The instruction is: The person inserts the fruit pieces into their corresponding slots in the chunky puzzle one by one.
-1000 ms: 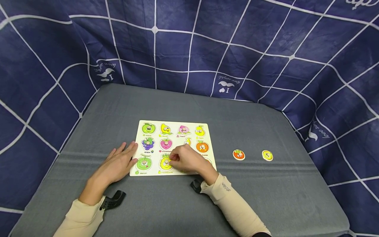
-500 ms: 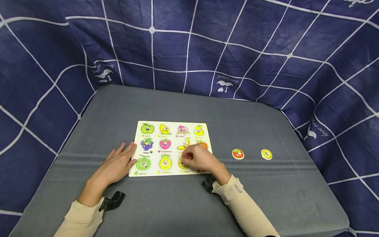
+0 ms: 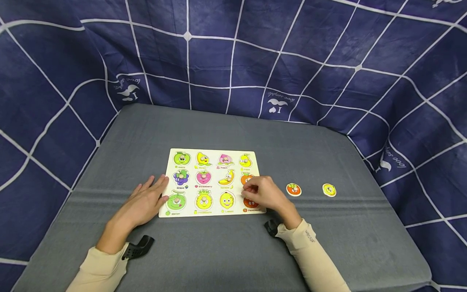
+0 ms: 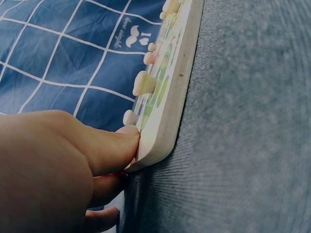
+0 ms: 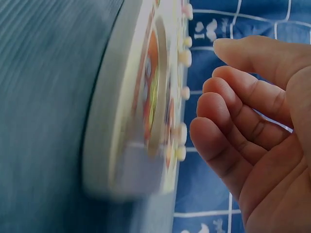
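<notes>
A cream fruit puzzle board (image 3: 215, 194) lies on the grey table, with colourful fruit pictures in rows. Knobs (image 4: 144, 83) stand up from several of its pieces. Against the board's left edge rests my left hand (image 3: 140, 205), fingers extended; its thumb (image 4: 114, 148) touches the corner in the left wrist view. My right hand (image 3: 268, 197) hovers over the board's right edge, near the orange and persimmon pictures. In the right wrist view its fingers (image 5: 210, 141) are loosely bent with nothing between them, beside a knobless recess (image 5: 154, 97) with a red-orange picture.
Right of the board lie two loose pieces: a round orange-red one with green leaves (image 3: 293, 190) and a round yellow one (image 3: 329, 190). A grey cloth covers the table (image 3: 226, 255). A blue checked curtain (image 3: 233, 56) hangs around the back and sides.
My right hand has moved right along the bottom row, from the pineapple past the lemon to the persimmon spot, uncovering the banana and lemon. My left hand stays put.
</notes>
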`<state>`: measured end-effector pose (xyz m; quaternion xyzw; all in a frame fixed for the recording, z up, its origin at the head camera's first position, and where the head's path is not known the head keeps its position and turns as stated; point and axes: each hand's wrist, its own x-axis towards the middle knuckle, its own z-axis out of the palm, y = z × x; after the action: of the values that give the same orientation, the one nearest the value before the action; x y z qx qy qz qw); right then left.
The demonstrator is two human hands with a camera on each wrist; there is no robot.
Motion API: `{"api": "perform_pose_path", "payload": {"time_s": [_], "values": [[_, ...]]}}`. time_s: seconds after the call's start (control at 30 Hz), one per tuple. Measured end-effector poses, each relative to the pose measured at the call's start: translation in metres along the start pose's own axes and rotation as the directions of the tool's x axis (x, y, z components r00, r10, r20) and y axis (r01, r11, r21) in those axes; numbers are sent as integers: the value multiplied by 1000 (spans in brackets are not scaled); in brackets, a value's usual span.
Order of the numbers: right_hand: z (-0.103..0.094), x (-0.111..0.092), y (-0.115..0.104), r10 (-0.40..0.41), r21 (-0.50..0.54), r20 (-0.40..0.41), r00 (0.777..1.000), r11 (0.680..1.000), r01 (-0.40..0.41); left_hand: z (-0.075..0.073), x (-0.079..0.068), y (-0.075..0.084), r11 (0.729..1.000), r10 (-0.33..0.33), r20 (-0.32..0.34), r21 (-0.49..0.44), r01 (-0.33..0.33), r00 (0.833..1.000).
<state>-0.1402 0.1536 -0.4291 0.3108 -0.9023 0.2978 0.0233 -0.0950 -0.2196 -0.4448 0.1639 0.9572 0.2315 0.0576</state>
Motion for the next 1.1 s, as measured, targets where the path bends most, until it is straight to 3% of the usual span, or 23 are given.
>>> {"api": "perform_pose_path", "payload": {"time_s": [0.77,1.1], "values": [[-37,-48,44,168,-18,-198,966,984,-175,0,0,-1,1000,11,-2,3,-11,1000],[-57,-72,64,271,-58,-257,928,954,-295,0,1,0,1000,0,5,0,0,1000]]}}
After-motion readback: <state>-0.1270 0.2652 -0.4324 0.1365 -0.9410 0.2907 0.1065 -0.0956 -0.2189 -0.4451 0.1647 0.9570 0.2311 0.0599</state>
